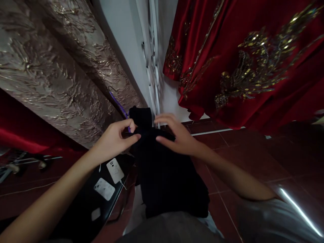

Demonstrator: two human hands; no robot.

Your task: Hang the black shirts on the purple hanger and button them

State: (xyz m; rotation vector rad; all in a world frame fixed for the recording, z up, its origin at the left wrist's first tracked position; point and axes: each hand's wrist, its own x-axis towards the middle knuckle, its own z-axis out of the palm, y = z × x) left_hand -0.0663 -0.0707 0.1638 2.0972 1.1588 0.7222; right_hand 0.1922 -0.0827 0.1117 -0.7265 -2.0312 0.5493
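Observation:
A black garment [169, 175] drapes down in front of my body, with a folded-over black part [140, 117] at its top. My left hand [116, 136] is closed at the upper left edge of the cloth, its index finger curled and its thumb on the fabric. A purple hanger [118, 104] runs down to that hand and shows again beneath the fingers. Over the upper right of the garment my right hand [178, 136] is open, thumb and fingers apart, slightly blurred. Whether its fingertips touch the cloth is hard to tell.
Textured beige-gold fabric [58, 74] hangs at left, red sequinned fabric [227, 64] at right. A white metal frame [150, 60] stands between them. Two phones [104, 189] and a small white object [96, 214] lie on a dark glossy table [76, 209]. Red tiles [250, 158] cover the floor.

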